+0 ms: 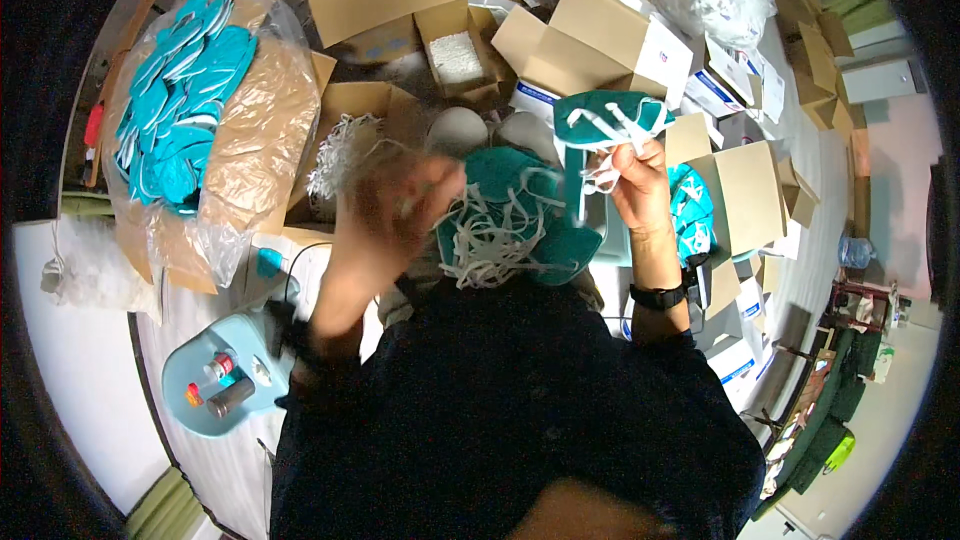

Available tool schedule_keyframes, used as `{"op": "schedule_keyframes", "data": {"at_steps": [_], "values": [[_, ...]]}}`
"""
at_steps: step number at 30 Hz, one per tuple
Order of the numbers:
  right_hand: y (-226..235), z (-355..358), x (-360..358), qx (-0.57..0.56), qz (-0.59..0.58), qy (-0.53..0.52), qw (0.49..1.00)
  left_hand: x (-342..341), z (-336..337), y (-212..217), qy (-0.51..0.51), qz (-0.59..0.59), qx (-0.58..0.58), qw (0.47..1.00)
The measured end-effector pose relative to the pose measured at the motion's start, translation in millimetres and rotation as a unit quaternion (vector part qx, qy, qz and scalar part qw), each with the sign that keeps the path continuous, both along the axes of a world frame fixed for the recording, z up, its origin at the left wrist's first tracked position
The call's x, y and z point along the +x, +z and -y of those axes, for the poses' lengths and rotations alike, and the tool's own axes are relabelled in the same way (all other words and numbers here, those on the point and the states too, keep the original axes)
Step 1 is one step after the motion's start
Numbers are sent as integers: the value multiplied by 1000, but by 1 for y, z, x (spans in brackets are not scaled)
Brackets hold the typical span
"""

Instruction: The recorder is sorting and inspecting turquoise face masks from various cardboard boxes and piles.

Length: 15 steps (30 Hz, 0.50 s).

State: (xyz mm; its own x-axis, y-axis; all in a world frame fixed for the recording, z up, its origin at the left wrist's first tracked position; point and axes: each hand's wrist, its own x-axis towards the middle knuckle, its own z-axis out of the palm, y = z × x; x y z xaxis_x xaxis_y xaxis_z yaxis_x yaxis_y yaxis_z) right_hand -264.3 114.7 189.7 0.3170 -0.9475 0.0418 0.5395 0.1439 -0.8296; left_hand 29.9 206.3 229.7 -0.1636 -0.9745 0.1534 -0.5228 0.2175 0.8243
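Note:
My right hand (642, 188) is raised to the right of my lap, its fingers closed on a teal face mask (606, 103) with white straps hanging from it. Below and beside it, a pile of teal masks (572, 248) with tangled white straps lies in my lap. My left hand (392, 202), smeared by motion, passes over the left side of this pile, and its fingers are too blurred to read. Just beyond that hand stands a cardboard box of loose white straps (340, 162). Two pale rounded shapes (458, 130) sit behind the pile.
A plastic-lined carton (255, 110) heaped with teal mask pieces (185, 90) stands at far left. Below it, a light-blue stool (195, 340) holds small bottles. A box of white pieces (457, 58) is at the back. Open cartons (745, 185) and teal masks (690, 210) crowd the right.

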Motion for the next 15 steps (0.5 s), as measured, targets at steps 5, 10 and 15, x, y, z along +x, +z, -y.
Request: {"op": "schedule_keyframes", "data": {"at_steps": [5,10,15], "values": [[0,-22,17,-50,-56,90,993,-36,47,-43,11,-472,362,804],[-25,-37,17,-240,-392,45,887,-55,49,-37,43,-530,185,827],[-27,-61,40,-334,-462,-2,822,-34,64,-20,138,-379,20,915]]}}
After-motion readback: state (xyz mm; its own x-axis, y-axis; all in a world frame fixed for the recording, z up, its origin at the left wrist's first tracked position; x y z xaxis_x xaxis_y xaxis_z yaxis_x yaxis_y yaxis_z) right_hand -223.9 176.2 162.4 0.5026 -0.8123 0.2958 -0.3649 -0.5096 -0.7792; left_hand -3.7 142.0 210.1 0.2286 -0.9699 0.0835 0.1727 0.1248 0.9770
